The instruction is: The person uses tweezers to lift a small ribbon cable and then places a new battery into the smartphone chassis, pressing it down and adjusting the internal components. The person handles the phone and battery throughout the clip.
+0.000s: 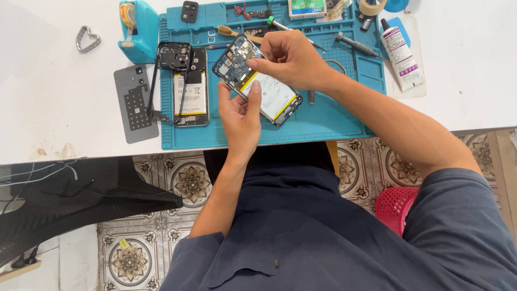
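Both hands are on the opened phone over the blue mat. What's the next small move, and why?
Probably keep the left hand steady under the opened phone while the right hand eases its pinch at the circuit board end; its fingertips sit there, so the part looks not yet dealt with.

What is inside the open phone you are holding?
Inside the open phone you can see a white battery with yellow edges and a blue board of small parts. The right hand and left hand cover some of it.

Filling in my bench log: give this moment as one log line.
left hand: holds opened phone | right hand: fingertips at its upper board | second opened phone: on blue mat
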